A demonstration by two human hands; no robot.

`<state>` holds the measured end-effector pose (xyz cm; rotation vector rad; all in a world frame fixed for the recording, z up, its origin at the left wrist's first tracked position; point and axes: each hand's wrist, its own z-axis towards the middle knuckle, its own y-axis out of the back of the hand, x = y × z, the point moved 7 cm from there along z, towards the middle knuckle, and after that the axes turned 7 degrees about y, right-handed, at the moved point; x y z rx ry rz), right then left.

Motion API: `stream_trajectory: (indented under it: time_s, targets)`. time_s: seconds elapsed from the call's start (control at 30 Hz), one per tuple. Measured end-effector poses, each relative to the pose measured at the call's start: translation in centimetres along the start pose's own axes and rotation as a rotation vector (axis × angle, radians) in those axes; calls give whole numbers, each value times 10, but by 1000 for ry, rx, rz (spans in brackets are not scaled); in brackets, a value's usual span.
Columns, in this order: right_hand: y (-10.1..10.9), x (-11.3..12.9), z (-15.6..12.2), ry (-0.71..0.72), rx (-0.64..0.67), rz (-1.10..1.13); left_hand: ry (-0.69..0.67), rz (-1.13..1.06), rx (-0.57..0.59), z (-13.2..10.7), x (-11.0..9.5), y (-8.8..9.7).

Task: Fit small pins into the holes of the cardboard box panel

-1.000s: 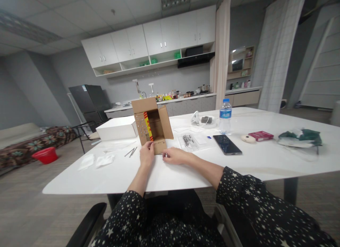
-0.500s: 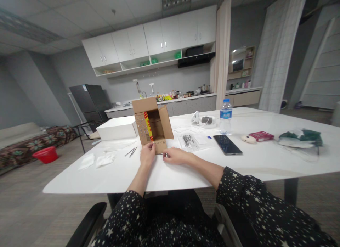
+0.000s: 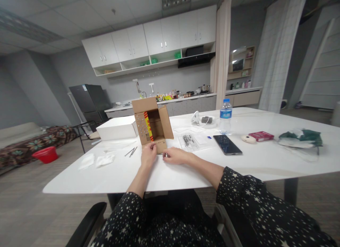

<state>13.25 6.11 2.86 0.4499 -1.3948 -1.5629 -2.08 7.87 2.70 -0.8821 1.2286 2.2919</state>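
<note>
An open cardboard box [image 3: 142,128] stands on the white table in front of me, its opening facing me and its flaps spread. Small shiny dots cover its left flap beside a red and yellow strip, and a row of small dark dots runs along the lower flap. My left hand [image 3: 149,154] is at that lower flap, fingers pinched together; whatever is between them is too small to make out. My right hand [image 3: 175,156] rests on the table by the flap's right corner with its fingers curled closed. What it holds, if anything, is hidden.
Left of the box are thin metal tools [image 3: 132,152], white tissues [image 3: 105,160] and a white box [image 3: 117,129]. To the right are a clear plastic case [image 3: 190,142], a phone [image 3: 227,145], a water bottle [image 3: 225,116], a pink box [image 3: 261,136] and a green bag [image 3: 308,138].
My left hand has shifted slightly to the right along the lower flap, and its fingertips now cover part of the dotted row. My right hand and the box have stayed put.
</note>
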Motion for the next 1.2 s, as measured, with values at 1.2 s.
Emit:
stream_trajectory:
  time_s: [1.2]
  targets:
    - [0, 1, 1, 12, 1, 19, -147, 145, 202, -12, -15, -18]
